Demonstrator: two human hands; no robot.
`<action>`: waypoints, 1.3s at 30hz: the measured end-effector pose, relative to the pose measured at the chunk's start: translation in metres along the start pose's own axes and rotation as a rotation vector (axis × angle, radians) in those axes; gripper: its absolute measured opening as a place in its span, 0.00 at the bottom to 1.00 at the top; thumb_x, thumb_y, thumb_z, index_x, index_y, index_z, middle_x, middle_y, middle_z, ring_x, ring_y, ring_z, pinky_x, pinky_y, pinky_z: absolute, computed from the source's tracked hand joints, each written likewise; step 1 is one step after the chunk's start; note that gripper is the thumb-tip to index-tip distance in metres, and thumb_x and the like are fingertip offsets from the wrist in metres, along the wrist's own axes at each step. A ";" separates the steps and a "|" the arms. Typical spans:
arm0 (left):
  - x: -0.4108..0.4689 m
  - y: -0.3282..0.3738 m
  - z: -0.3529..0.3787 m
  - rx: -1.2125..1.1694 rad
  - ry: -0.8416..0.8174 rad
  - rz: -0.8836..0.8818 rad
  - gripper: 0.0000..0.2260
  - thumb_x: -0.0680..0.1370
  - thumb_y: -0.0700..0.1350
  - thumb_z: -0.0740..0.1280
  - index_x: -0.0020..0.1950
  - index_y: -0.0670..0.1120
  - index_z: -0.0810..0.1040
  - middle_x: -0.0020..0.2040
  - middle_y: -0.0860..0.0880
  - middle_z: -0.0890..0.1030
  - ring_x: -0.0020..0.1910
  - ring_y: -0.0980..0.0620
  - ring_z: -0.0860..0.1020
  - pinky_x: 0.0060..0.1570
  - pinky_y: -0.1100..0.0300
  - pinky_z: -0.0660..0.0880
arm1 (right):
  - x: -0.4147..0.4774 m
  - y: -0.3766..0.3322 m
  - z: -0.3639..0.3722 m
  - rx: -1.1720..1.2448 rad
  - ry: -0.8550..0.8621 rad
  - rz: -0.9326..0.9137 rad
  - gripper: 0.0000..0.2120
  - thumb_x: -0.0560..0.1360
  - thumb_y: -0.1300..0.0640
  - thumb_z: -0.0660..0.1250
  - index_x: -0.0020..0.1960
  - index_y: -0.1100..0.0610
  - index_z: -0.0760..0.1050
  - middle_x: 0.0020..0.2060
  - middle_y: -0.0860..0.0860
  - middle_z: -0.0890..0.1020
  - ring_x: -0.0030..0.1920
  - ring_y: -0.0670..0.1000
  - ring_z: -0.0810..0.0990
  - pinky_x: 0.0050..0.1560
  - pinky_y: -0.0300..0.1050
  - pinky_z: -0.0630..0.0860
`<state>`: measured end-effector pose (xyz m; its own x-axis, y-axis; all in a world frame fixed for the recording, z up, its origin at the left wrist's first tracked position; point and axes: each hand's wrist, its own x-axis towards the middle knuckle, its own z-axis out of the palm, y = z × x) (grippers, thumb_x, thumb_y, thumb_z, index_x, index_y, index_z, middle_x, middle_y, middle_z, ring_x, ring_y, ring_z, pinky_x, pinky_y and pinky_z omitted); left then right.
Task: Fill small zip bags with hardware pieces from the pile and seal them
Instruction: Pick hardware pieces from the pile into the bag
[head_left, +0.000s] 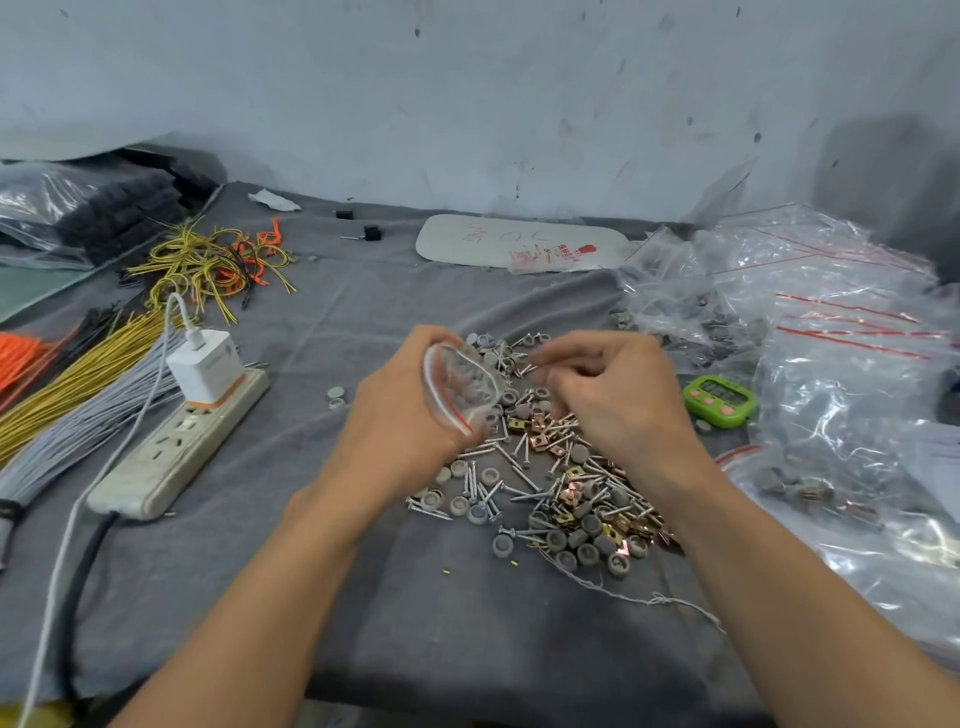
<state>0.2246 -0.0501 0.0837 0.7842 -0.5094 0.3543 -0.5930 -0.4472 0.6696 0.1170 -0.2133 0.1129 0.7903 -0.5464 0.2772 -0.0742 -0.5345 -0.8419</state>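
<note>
A pile of hardware (550, 483), made of silver screws, grey caps and brass clips, is spread on the grey cloth in the middle of the table. My left hand (405, 415) grips a small clear zip bag (462, 387) with a red seal line, its mouth held open towards the pile. Some pieces show through the bag. My right hand (613, 395) hovers over the far part of the pile, just right of the bag, with its fingers curled downward. What the fingertips hold is hidden.
A white power strip (176, 447) with a plugged charger (205, 366) lies to the left, beside bundles of yellow and grey wires (78, 384). Heaps of clear zip bags (831, 332) fill the right side. A green timer (719, 401) sits near my right hand.
</note>
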 end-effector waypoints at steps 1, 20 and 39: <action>0.002 -0.002 -0.004 -0.064 0.013 -0.026 0.29 0.63 0.51 0.81 0.57 0.63 0.70 0.45 0.63 0.82 0.43 0.67 0.79 0.38 0.76 0.70 | 0.000 0.003 -0.003 -0.162 -0.046 0.017 0.13 0.75 0.62 0.73 0.42 0.43 0.86 0.32 0.37 0.84 0.32 0.37 0.83 0.32 0.28 0.75; -0.001 -0.008 -0.009 0.186 0.045 0.044 0.27 0.68 0.49 0.77 0.59 0.60 0.66 0.44 0.51 0.82 0.43 0.44 0.79 0.39 0.51 0.75 | -0.017 0.000 0.014 -0.803 -0.301 0.054 0.08 0.75 0.61 0.69 0.44 0.48 0.82 0.38 0.46 0.84 0.43 0.51 0.83 0.43 0.44 0.77; 0.009 -0.003 -0.011 -0.242 0.078 -0.041 0.28 0.61 0.49 0.79 0.55 0.61 0.70 0.48 0.62 0.83 0.47 0.64 0.81 0.48 0.57 0.80 | 0.032 0.035 -0.036 -0.428 -0.022 0.093 0.13 0.78 0.61 0.72 0.47 0.43 0.86 0.44 0.39 0.87 0.40 0.35 0.81 0.51 0.37 0.80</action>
<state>0.2356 -0.0456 0.0917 0.8243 -0.4315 0.3664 -0.5063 -0.2724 0.8182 0.1177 -0.2721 0.1090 0.7809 -0.5933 0.1953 -0.3872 -0.7052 -0.5940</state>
